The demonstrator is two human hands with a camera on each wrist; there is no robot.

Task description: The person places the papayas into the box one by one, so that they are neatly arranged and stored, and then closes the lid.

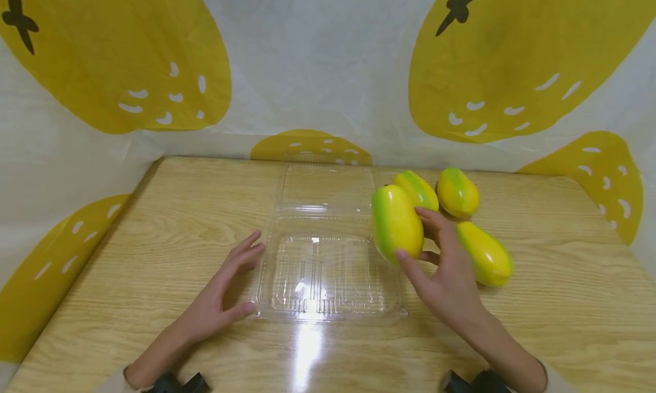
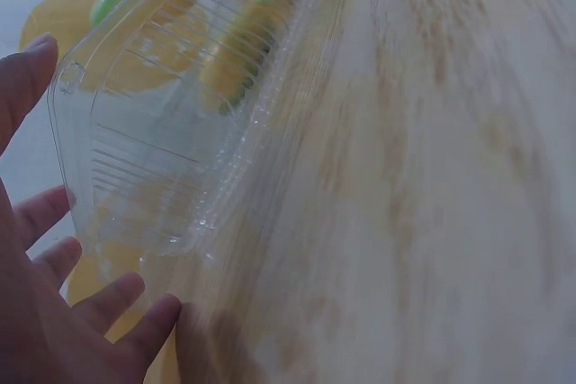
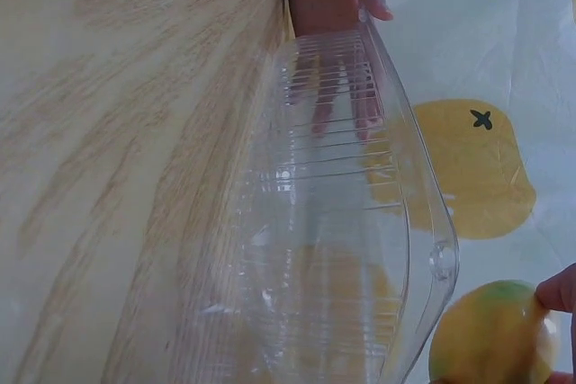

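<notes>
A yellow papaya (image 1: 397, 223) with a green stripe is gripped between the thumb and fingers of my right hand (image 1: 451, 270), held up over the right edge of a clear plastic clamshell box (image 1: 328, 319). The box lies with its lid (image 1: 328, 188) folded back, away from me. At the box's left edge is my left hand (image 1: 217, 296), fingers extended and thumb near the front left corner. The left wrist view shows these spread fingers (image 2: 54, 263) along the clear rim. In the right wrist view the held papaya (image 3: 495, 334) shows beside the box wall.
Close by on the right lie more papayas: one behind the held fruit (image 1: 419, 191), another farther back (image 1: 458, 192), and a third (image 1: 489, 256) beside my right hand. A lemon-print cloth (image 1: 318, 68) hangs behind the wooden table (image 1: 179, 211).
</notes>
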